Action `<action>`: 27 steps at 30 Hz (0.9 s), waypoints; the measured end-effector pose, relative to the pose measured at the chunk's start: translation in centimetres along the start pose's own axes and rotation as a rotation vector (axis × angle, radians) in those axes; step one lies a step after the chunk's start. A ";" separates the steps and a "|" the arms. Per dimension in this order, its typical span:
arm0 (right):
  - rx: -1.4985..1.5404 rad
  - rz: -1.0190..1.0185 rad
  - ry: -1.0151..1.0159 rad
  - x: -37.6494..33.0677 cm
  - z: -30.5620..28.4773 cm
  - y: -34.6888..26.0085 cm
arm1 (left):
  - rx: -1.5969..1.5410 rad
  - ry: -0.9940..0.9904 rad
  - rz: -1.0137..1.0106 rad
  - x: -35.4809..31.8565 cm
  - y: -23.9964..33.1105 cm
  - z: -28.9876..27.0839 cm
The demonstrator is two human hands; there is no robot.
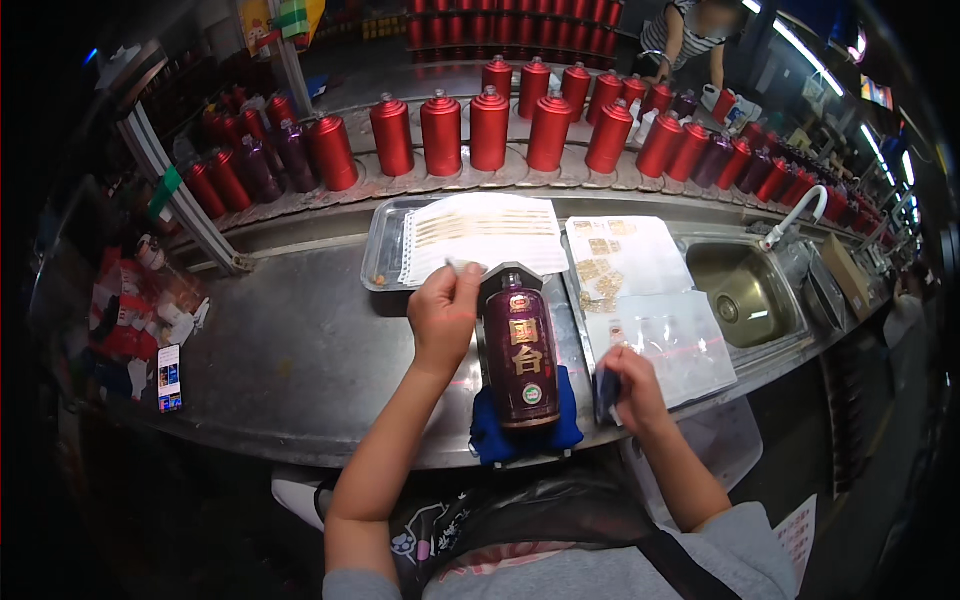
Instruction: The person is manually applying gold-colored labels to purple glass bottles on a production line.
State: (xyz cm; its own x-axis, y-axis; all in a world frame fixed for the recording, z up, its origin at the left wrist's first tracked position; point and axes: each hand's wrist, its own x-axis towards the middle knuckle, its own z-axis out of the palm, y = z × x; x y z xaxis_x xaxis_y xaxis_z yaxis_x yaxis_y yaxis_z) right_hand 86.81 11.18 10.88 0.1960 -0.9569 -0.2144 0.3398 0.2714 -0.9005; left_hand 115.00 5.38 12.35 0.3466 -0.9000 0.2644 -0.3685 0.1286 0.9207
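Observation:
A dark purple bottle (521, 385) with gold characters and a small round label lies tilted in front of me. Its base end is toward me, over a folded blue cloth (572, 408). My left hand (443, 318) is closed in a pinch just left of the bottle's neck; what its fingertips hold is too small to make out. My right hand (638, 388) grips a dark bluish flat piece (606, 393) right of the bottle. Sheets with gold strips (490, 232) lie over a clear plastic tray (385, 215). White sheets (650, 257) carrying gold stickers lie to the right.
Red bottles (440, 135) and some purple ones stand along a curved conveyor (460, 187) behind the steel table (300, 350). A sink (745, 300) with a white tap (800, 215) is at right. At left are a post (185, 195) and a phone (170, 378). Another person (685, 40) stands beyond.

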 end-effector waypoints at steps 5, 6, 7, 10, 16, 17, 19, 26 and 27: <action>-0.848 -0.197 -0.098 -4.2 4.0 0.0 | 0.017 -0.240 -0.035 -0.1 0.9 0.9; -1.055 -0.311 -0.175 -3.8 5.3 -0.5 | 0.016 -0.238 -0.052 0.3 0.6 0.6; -1.176 -0.369 -0.154 -3.7 6.5 -0.5 | 0.051 -0.261 -0.073 0.7 1.0 0.7; -1.302 -0.459 -0.090 -2.4 8.2 0.6 | -0.078 -0.261 -0.087 2.2 -0.5 1.6; -1.062 -0.372 -0.134 -3.7 9.7 3.2 | -0.133 -0.193 -0.170 0.5 -1.6 -0.1; -1.031 -0.365 -0.125 -4.8 10.0 2.7 | -0.208 -0.101 -0.120 0.2 -0.8 -1.3; -0.938 -0.379 -0.189 -5.9 9.7 1.5 | -0.324 -0.278 -0.097 0.3 1.8 -7.6; -1.012 -0.592 -0.903 -2.9 21.6 2.9 | -0.182 0.089 0.249 -12.4 4.6 -34.1; -1.239 -0.903 -0.969 -3.4 26.2 2.9 | -0.080 0.236 0.245 -16.0 5.9 -37.2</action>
State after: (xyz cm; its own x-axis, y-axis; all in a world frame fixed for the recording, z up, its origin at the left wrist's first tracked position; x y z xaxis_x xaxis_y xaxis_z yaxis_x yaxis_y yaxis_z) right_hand 111.20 17.96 18.93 0.9210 -0.2348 0.3107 -0.0847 -0.8994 -0.4288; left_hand 139.36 36.01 24.18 0.4499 -0.7184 0.5306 -0.3997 0.3694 0.8389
